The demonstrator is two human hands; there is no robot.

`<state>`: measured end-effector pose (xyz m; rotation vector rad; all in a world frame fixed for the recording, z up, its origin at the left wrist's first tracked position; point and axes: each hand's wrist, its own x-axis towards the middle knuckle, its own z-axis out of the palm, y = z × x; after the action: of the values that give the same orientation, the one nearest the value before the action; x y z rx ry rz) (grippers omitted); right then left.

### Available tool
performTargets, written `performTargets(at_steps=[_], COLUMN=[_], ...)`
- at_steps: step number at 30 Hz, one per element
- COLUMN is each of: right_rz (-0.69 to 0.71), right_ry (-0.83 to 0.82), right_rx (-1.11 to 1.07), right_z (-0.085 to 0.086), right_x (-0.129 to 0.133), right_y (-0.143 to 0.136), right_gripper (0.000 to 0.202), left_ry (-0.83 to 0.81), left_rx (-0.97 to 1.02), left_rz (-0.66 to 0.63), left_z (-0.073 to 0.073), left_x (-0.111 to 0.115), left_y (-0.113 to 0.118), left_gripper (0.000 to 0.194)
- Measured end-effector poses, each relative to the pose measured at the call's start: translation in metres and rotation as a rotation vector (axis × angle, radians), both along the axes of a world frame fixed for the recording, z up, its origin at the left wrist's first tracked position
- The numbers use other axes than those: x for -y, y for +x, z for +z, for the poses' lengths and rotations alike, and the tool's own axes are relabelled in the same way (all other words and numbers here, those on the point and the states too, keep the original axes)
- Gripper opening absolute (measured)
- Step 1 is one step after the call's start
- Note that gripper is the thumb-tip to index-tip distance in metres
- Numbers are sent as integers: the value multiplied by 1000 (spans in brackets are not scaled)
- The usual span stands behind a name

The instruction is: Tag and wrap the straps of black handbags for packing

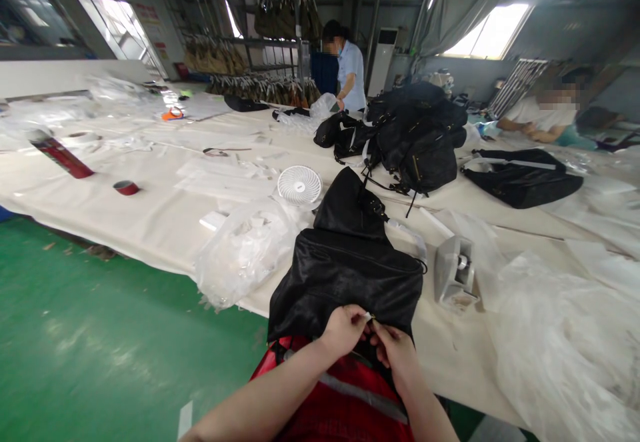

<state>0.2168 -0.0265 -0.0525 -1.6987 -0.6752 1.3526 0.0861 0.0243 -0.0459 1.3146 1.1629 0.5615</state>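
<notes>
A black bag [350, 275] lies on the near table edge, its lower side against the red apron [345, 409]. At the bag's near edge my left hand [345, 330] pinches a small white piece [369, 317], perhaps paper or tape. My right hand [393, 347] is closed right beside it, fingertips almost meeting the left ones. A gold-coloured bit shows between the fingertips; what the right fingers grip is too small to make out. Beyond the bag's top lies another black piece [350, 209] with a strap and buckle.
A tape dispenser [455, 275] stands right of the bag. To the left are a clear plastic bag [250, 249] and a white fan [299, 185]. Several black bags [415, 135] are heaped farther back. Plastic wrap [565, 335] covers the right side. Two people are beyond the table.
</notes>
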Motion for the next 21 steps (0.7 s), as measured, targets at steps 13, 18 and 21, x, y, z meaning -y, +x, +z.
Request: performTargets(at_steps=[13,18,21], right_rz=[-174,-146,-166], right_ry=[57,56,64], right_rx=[-216,-174,-201], right_z=[-13,-14,-13], right_x=[-5,-2,-1], right_y=[-14,-11,-11], right_gripper=[32,25,29], left_ry=[827,1143,1187], left_rx=[-762,-1009,-1009], left_rz=[-357,-473,-489], left_z=[9,-6,-7], left_x=[13,31,35], left_y=[-6,3,6], left_gripper=[33,41,41])
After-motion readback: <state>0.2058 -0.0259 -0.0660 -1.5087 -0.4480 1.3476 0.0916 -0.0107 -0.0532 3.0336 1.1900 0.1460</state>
